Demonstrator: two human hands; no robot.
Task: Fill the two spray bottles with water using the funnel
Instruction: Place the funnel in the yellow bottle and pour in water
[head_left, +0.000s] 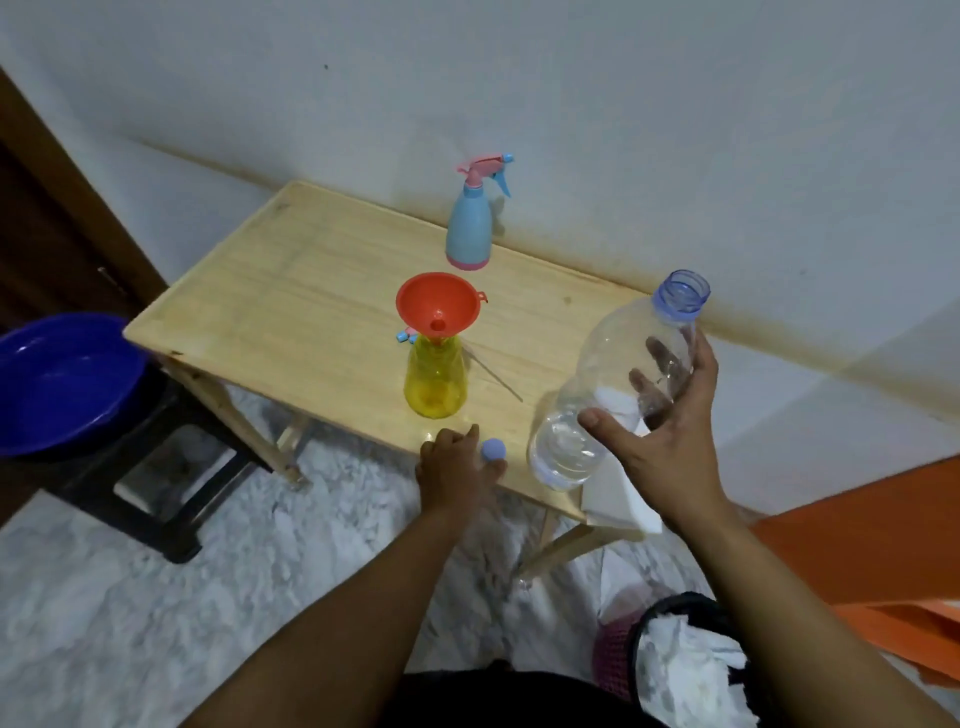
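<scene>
The right hand gripped the uncapped water bottle ready to pour; the left hand pinched its cap, freeing the mouth

Left grip curled, right grip wrapped wide, arms outstretched

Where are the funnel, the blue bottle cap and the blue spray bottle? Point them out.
funnel (434, 301): head view, inner wall of the red cone.
blue bottle cap (493, 449): head view, its round top.
blue spray bottle (469, 228): head view, middle of its body.
</scene>
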